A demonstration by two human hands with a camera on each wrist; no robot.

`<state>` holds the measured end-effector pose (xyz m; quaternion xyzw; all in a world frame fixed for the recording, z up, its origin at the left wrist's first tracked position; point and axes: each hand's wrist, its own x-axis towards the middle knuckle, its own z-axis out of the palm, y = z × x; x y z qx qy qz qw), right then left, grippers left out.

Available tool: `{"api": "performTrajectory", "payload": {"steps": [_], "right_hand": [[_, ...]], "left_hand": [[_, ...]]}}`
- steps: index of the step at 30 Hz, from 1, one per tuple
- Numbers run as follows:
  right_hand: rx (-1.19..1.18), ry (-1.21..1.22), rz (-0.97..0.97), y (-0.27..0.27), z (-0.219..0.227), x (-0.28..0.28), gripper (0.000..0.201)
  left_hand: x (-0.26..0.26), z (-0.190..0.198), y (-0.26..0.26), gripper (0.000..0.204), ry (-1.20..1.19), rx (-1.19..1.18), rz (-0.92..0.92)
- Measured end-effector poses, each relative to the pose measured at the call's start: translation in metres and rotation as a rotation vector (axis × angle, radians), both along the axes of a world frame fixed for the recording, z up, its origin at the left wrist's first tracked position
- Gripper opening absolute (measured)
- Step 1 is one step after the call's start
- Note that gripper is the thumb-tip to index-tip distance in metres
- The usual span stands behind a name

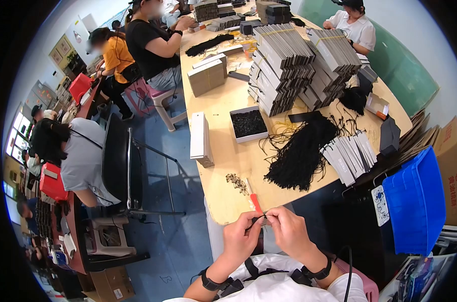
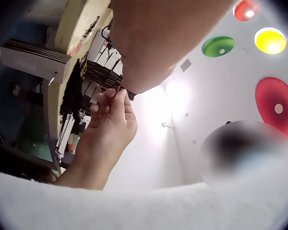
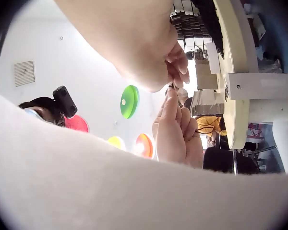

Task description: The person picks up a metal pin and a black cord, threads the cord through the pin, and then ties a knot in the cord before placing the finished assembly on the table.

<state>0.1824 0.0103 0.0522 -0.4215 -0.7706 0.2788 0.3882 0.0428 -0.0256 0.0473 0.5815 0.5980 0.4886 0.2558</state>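
Observation:
At the table's near edge, my left hand [image 1: 242, 234] and right hand [image 1: 291, 231] meet fingertip to fingertip. Both pinch a thin black cord [image 1: 263, 216], mostly hidden by the fingers. In the right wrist view, a dark strand of cord [image 3: 197, 130] sticks out by the left hand [image 3: 175, 132]. Seen from the left wrist, the right hand [image 2: 110, 127] has its thumb and forefinger pressed together. Just beyond the fingers lies a slim red object [image 1: 255, 203] with a pale strip, beside a small heap of brownish metallic-looking pieces [image 1: 236, 183].
An open box of small black pieces [image 1: 248, 124], a bundle of black cords [image 1: 304, 151] and fanned-out grey tags [image 1: 348, 158] lie on the table [image 1: 221, 209]. Tall banded stacks [image 1: 284, 65] stand farther back. To the right is a blue bin [image 1: 417, 201]; other people sit around.

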Motion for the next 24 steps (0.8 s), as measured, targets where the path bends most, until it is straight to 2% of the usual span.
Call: {"api": "performTrajectory", "payload": {"steps": [5,7,8,10,11,13,14,16,24], "right_hand": [[0.004,-0.049,0.066,0.006,0.003,0.005,0.008],[0.033,-0.072,0.094,0.008,-0.001,0.007,0.012],[0.033,-0.071,0.093,0.009,0.000,0.008,0.012],[0.107,-0.088,0.110,0.011,0.001,0.008,0.012],[0.107,-0.087,0.110,0.011,0.000,0.009,0.012],[0.151,-0.053,0.136,0.012,-0.002,0.009,0.013],[0.151,-0.051,0.136,0.012,-0.003,0.008,0.013],[0.235,-0.038,0.120,0.011,-0.005,0.008,0.017],[0.251,-0.025,0.165,0.014,-0.016,0.014,0.028]], "left_hand": [[-0.004,-0.003,-0.001,0.011,0.030,-0.003,-0.019],[-0.007,0.000,0.000,0.008,-0.205,-0.166,-0.099],[-0.009,0.001,0.002,0.008,-0.204,-0.166,-0.099],[-0.013,0.002,0.005,0.010,-0.764,-0.419,-0.205],[-0.015,0.003,0.007,0.010,-0.763,-0.419,-0.204],[-0.019,0.004,0.007,0.011,-0.945,-0.574,-0.239],[-0.020,0.003,0.007,0.011,-0.944,-0.574,-0.238],[-0.021,0.001,0.006,0.012,-1.115,-0.633,-0.260],[-0.016,-0.004,0.003,0.012,-1.141,-0.620,-0.202]]}}
